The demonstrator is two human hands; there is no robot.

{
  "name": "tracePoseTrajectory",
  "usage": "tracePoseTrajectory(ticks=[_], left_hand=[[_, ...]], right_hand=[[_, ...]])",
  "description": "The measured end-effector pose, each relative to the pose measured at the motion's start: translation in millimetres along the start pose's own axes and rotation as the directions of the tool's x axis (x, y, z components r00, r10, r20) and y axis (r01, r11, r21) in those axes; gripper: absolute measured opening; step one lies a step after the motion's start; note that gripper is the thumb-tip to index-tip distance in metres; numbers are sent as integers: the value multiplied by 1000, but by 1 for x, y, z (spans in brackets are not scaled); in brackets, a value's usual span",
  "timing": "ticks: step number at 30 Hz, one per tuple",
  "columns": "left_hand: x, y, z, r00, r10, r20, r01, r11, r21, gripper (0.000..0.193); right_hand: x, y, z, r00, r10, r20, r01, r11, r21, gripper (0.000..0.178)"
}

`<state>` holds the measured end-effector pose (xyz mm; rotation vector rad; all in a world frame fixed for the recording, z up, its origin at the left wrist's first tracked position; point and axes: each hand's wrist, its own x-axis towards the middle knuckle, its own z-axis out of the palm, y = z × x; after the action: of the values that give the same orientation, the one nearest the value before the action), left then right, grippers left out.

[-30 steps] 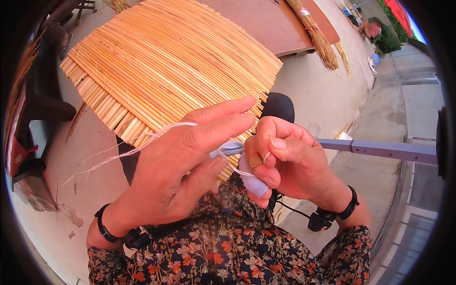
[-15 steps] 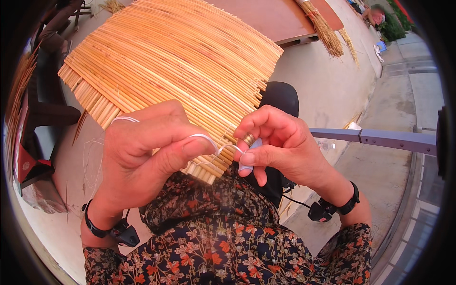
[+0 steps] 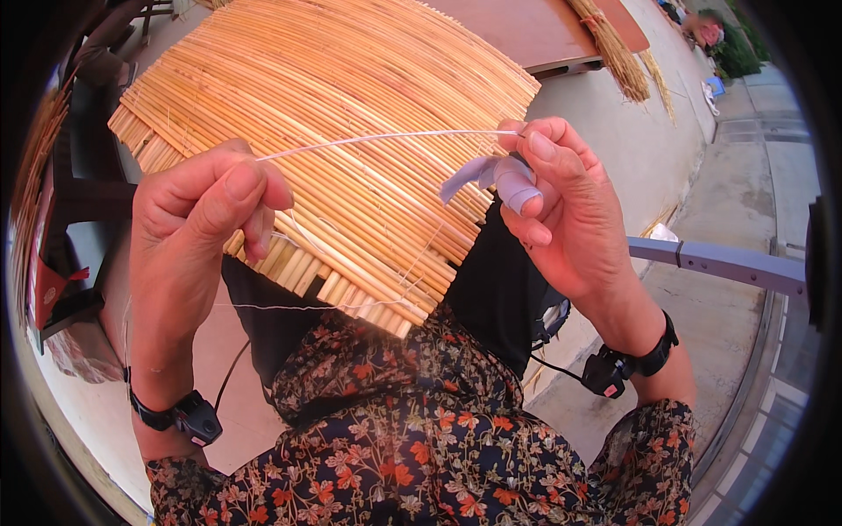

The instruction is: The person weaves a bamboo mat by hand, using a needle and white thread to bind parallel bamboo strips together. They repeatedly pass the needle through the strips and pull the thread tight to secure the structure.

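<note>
A white thread (image 3: 386, 137) stretches in a slight arc between my two hands, above a mat of thin straw-coloured stalks (image 3: 289, 88) lying before me. My left hand (image 3: 197, 206), over the mat's near-left edge, pinches one end between thumb and forefinger. At the mat's right side, my right hand (image 3: 570, 197) pinches the other end; a thin dark tip shows at its fingertips, too small to name. Around one of its fingers goes a lilac cloth strip (image 3: 513, 182) with a loose tail. More loose thread (image 3: 289, 307) runs below the mat's stepped near edge.
Behind the mat stands a reddish-brown table (image 3: 517, 31) with a straw bundle (image 3: 610, 53) hanging over its edge. A grey metal bar (image 3: 728, 263) crosses at the right. Dark furniture (image 3: 88, 197) stands at the left. Another person (image 3: 706, 31) is far off, upper right.
My hands have moved apart, left hand leftward, right hand up and right. The thread, looped between them before, is now drawn out long. The brass-coloured thimble on my right hand no longer shows.
</note>
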<state>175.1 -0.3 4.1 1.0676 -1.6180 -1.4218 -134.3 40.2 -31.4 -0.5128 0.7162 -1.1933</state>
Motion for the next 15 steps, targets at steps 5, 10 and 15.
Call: tracePoseTrajectory(ticks=[5, 10, 15], left_hand=[[-10, -3, -14, 924, -364, 120, 354, 930, 100, 31], [-22, -4, -49, 846, -496, 193, 482, 868, 119, 30], [3, 14, -116, 840, -528, 128, 479, 831, 284, 33]], right_hand=[[11, -10, 1, 999, -6, 47, -4, 978, 209, 16], [22, -14, -21, 994, -39, 105, 5, 953, 302, 14], [37, -15, -51, 995, -66, 76, 30, 915, 401, 13]])
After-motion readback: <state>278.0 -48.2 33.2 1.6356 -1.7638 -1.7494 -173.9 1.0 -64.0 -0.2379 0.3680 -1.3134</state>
